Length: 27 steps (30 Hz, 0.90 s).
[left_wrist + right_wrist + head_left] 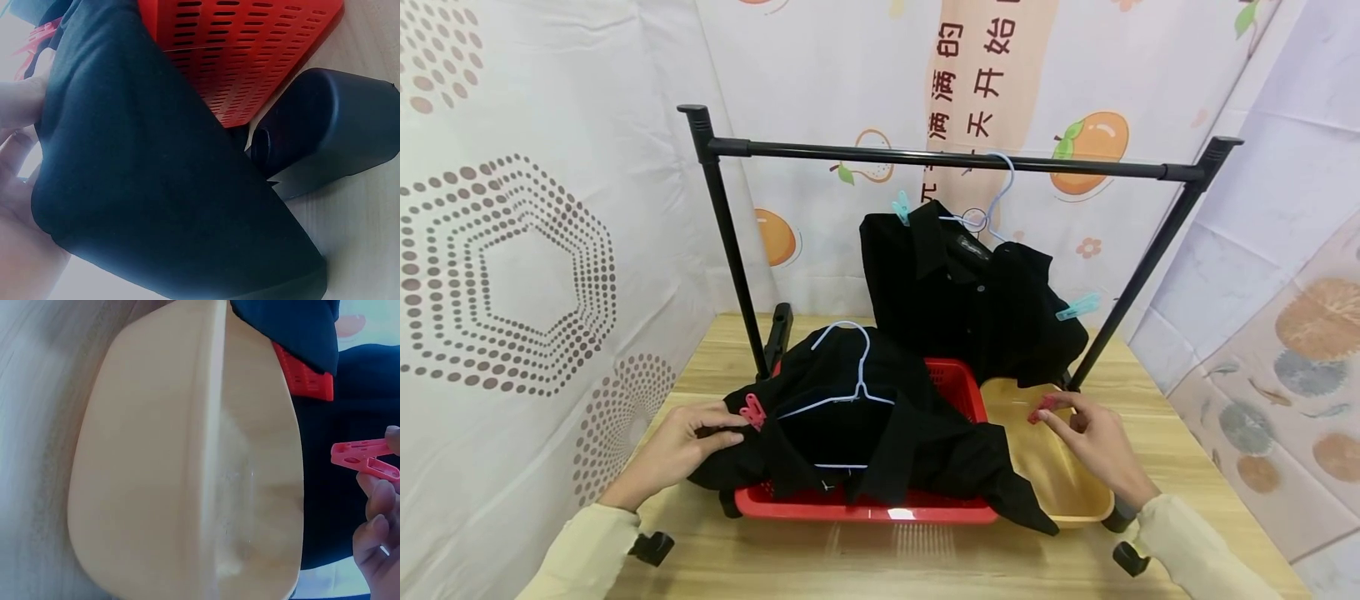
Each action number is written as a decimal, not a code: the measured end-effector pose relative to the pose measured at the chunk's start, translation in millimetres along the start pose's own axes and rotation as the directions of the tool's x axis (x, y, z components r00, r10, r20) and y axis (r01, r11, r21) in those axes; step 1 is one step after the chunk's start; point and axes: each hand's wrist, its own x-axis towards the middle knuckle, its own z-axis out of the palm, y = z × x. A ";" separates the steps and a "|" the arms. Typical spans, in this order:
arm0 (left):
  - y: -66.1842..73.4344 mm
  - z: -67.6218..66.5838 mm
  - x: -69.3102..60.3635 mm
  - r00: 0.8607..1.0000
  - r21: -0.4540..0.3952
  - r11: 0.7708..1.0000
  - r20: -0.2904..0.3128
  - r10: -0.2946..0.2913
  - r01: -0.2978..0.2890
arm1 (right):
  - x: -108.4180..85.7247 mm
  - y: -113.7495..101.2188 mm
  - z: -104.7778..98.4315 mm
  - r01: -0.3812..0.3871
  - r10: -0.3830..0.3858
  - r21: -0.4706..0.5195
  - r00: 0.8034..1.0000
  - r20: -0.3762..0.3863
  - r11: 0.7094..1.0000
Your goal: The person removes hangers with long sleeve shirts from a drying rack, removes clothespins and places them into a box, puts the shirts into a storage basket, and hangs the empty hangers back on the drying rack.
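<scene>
A black shirt point(951, 450) lies over the red basket point(865, 512), with a light blue hanger point(861, 367) inside its collar. A pink clip point(752, 411) sits on the shirt at the left. The left hand point(688, 446) pinches the shirt's left shoulder beside that clip; in the left wrist view the left hand point(22, 162) is at the cloth's edge. Above the yellow basin point(1048, 467), the right hand point(1093, 437) holds another pink clip point(1042, 408). The right wrist view shows this clip point(365, 456) between the thumb and fingers of the right hand point(378, 512).
Behind, a second black shirt point(970, 308) hangs by a blue hanger point(1002, 196) from the black rack bar point(865, 155), with a teal clip point(901, 207) and another teal clip point(1078, 307) on it. Black rack feet point(652, 548) stand on the wooden table point(760, 567).
</scene>
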 end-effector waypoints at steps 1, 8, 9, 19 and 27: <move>-0.3 0.1 0.1 1.000 -0.001 1.000 -0.002 0.004 -0.004 | -0.1 1.4 -0.7 -0.002 0.002 -0.007 1.000 0.004 1.000; -1.7 0.9 -0.3 1.000 -0.005 1.000 -0.002 -0.002 0.002 | -1.7 10.6 -6.2 -0.024 0.026 -0.045 0.998 0.050 0.999; -1.6 1.0 -0.4 1.000 -0.004 1.000 -0.003 -0.002 0.002 | -2.1 11.8 -6.6 -0.028 0.031 -0.051 0.998 0.060 0.998; 0.2 1.2 -1.4 1.000 -0.014 1.000 -0.014 -0.023 0.023 | -2.0 25.3 -6.3 -0.024 0.036 -0.120 0.994 0.100 0.992; -0.8 1.5 -2.1 1.000 -0.011 1.000 -0.012 -0.017 0.017 | -3.5 33.3 -4.4 0.007 0.010 -0.105 0.986 0.166 0.994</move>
